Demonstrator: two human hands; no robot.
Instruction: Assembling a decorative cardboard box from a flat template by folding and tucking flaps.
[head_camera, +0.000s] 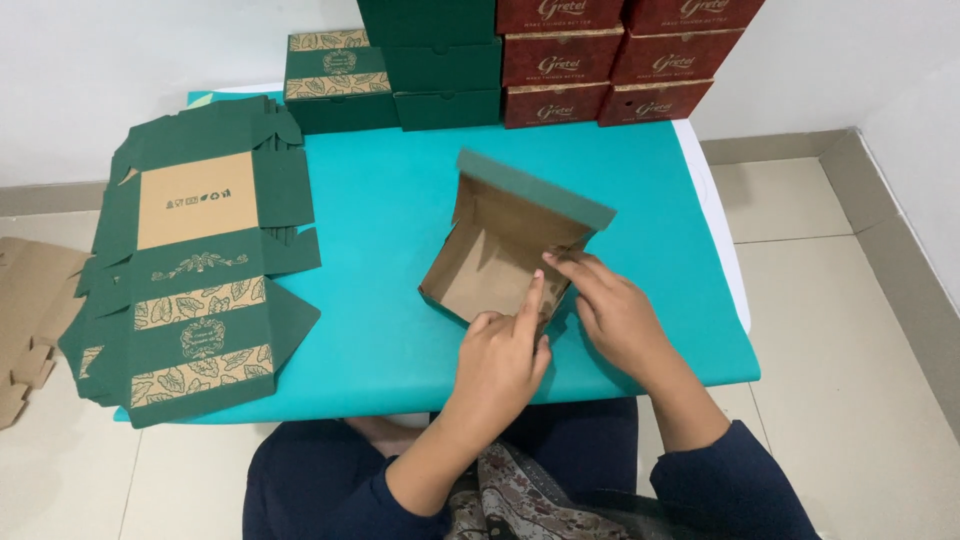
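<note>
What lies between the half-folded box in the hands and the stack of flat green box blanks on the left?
Nothing: in the head view only bare teal table cover separates the half-folded box from the flat blanks.

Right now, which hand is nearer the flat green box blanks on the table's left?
Left. The left hand is at the half-folded box, on the side toward the flat blanks; the right hand works the box's far side.

Small packing workroom: stacked gift boxes (560, 60), flat box blanks (190, 270), teal table (380, 330).
</note>
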